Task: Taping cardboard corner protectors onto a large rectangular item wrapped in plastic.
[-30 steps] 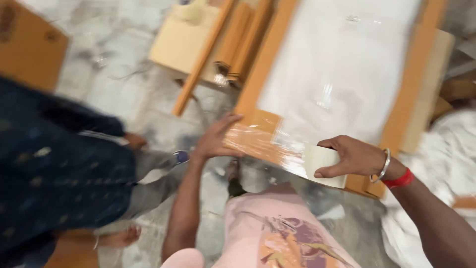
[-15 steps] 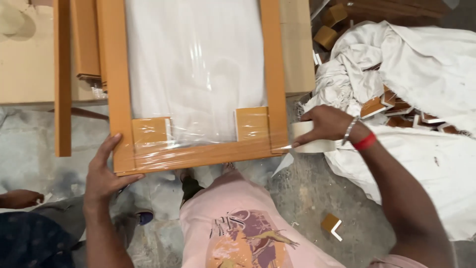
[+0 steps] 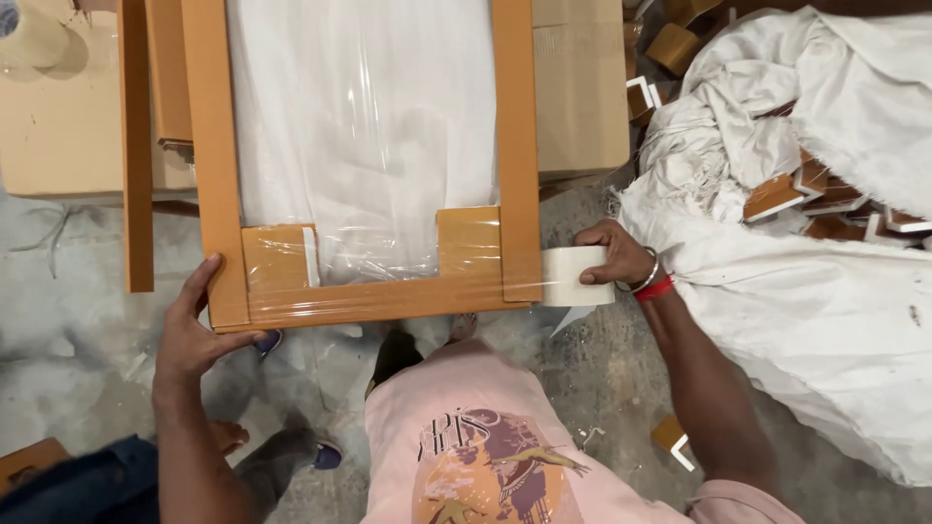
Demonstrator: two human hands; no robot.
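Observation:
An orange wooden frame with a white sheet under clear plastic film lies in front of me. Cardboard pads sit at its two near corners under the film. My left hand presses against the frame's near left corner, fingers spread. My right hand grips a roll of clear stretch film right beside the frame's near right corner. The film runs from the roll along the frame's near rail.
A loose orange slat lies left of the frame on cardboard boxes. A heap of white cloth with wood offcuts fills the right. Another person's leg in dark fabric is at lower left. Concrete floor lies below.
The view has swung from a tilted angle to straight over the frame. My left hand shifted to the near left corner; the roll stays in my right hand at the right corner.

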